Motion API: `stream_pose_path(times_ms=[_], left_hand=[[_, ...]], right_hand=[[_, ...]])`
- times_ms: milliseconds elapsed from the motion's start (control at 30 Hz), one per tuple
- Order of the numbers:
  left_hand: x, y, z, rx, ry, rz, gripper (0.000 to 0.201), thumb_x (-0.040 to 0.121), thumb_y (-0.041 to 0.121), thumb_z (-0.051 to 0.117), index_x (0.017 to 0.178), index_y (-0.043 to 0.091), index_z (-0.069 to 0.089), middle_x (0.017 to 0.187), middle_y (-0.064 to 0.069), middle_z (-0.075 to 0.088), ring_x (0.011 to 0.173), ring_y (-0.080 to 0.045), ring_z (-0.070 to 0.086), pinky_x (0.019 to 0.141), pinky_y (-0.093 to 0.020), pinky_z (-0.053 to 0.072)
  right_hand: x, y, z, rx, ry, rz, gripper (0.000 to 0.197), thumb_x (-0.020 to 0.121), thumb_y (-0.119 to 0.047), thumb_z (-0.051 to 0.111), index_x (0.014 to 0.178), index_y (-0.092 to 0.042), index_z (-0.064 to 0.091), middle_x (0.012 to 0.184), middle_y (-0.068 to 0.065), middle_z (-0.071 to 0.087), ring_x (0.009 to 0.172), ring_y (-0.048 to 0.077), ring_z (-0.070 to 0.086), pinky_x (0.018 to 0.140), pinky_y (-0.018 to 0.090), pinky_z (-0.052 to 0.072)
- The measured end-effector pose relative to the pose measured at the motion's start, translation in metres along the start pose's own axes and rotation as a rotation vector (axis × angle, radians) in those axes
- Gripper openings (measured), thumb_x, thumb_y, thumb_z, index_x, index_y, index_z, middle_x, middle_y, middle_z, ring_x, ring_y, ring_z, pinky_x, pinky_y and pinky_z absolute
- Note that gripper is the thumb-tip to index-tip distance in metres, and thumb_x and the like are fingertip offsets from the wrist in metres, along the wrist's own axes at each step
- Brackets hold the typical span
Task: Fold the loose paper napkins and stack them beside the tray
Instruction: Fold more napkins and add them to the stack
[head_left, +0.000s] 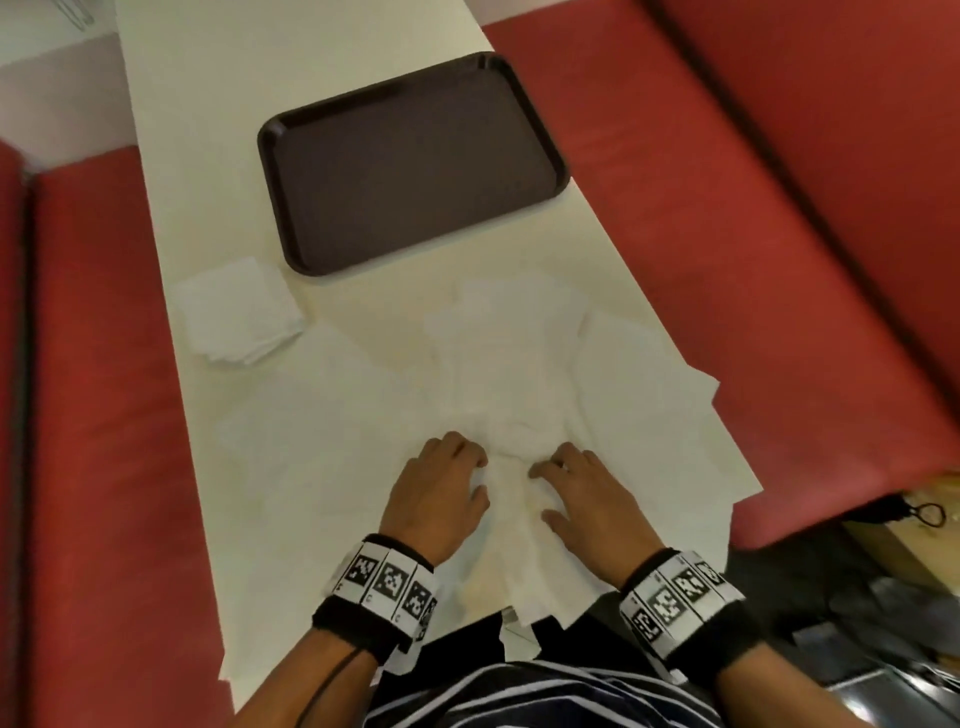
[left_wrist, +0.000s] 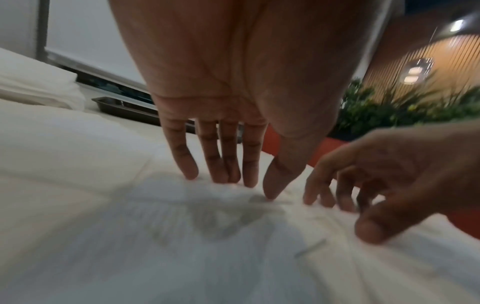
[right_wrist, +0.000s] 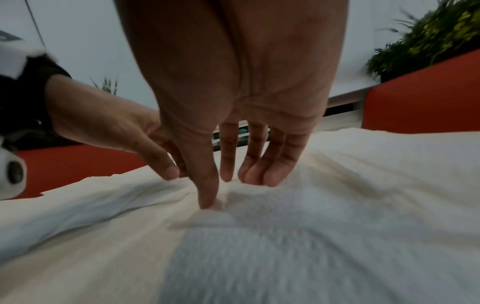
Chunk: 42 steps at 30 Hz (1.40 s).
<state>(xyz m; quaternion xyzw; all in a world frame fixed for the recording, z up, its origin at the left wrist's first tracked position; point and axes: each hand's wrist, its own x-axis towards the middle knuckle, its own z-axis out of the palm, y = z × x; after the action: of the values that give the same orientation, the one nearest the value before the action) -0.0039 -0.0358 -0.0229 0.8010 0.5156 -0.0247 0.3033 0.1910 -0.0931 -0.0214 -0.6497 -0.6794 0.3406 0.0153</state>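
Note:
Several loose white paper napkins (head_left: 519, 353) lie spread and overlapping across the near half of the cream table (head_left: 322, 62). My left hand (head_left: 441, 488) and right hand (head_left: 582, 493) rest side by side on a rumpled napkin (head_left: 511, 499) bunched between them. In the wrist views the left hand's fingers (left_wrist: 223, 164) and the right hand's fingers (right_wrist: 257, 164) are nearly straight, tips pressing down on the napkin (left_wrist: 207, 236). A stack of folded napkins (head_left: 239, 312) sits left of the dark brown tray (head_left: 410, 166).
Red bench seats (head_left: 727, 234) flank the narrow table on both sides. Some napkins (head_left: 696, 395) hang over the table's right edge. The tray holds nothing. Green plants (left_wrist: 405, 109) stand behind the right bench.

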Motion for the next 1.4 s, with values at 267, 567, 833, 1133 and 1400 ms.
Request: stream_pose_path(times_ms=[267,567,833,1133,1400], left_hand=[[0.001,0.009,0.011,0.064,0.084,-0.05,0.03,0.085,0.021,0.07,0.114,0.018,0.061,0.117,0.002,0.056,0.103,-0.021,0.053,0.078,-0.034,0.048],[0.0,0.012,0.018,0.082,0.127,-0.113,0.032,0.083,0.021,0.071,0.113,0.018,0.061,0.117,0.005,0.055,0.102,-0.02,0.052,0.075,-0.033,0.049],[-0.001,0.018,0.017,0.125,0.118,-0.147,0.031,0.085,0.021,0.068,0.115,0.02,0.06,0.119,0.004,0.054,0.103,-0.019,0.052,0.078,-0.033,0.048],[0.005,0.037,0.001,0.146,0.206,-0.141,0.023,0.09,0.024,0.064,0.113,0.02,0.063,0.114,0.002,0.059,0.103,-0.021,0.057,0.083,-0.035,0.046],[0.006,0.078,-0.025,-0.096,0.323,-0.109,0.024,0.098,0.042,0.056,0.111,0.024,0.064,0.11,0.01,0.063,0.101,-0.008,0.059,0.086,-0.029,0.046]], right_hand=[[-0.002,0.012,-0.002,0.049,0.013,-0.172,0.027,0.095,-0.02,0.056,0.121,-0.021,0.061,0.116,-0.001,0.054,0.107,0.02,0.051,0.084,0.031,0.042],[-0.001,0.065,-0.054,-0.05,0.348,0.297,0.047,0.096,-0.025,0.056,0.14,-0.014,0.045,0.143,0.016,0.036,0.125,0.032,0.038,0.103,0.037,0.036],[0.009,0.084,-0.047,-0.008,0.306,0.385,0.075,0.092,-0.03,0.065,0.152,-0.011,0.024,0.141,0.014,0.033,0.125,0.031,0.036,0.107,0.036,0.038],[0.009,0.086,-0.072,0.194,0.534,0.291,0.021,0.097,-0.028,0.058,0.117,-0.023,0.062,0.113,-0.001,0.062,0.099,0.025,0.062,0.079,0.041,0.051],[-0.017,0.053,-0.111,0.627,0.527,0.0,0.016,0.1,-0.031,0.053,0.106,-0.017,0.061,0.098,-0.012,0.066,0.086,0.01,0.061,0.068,0.016,0.045]])
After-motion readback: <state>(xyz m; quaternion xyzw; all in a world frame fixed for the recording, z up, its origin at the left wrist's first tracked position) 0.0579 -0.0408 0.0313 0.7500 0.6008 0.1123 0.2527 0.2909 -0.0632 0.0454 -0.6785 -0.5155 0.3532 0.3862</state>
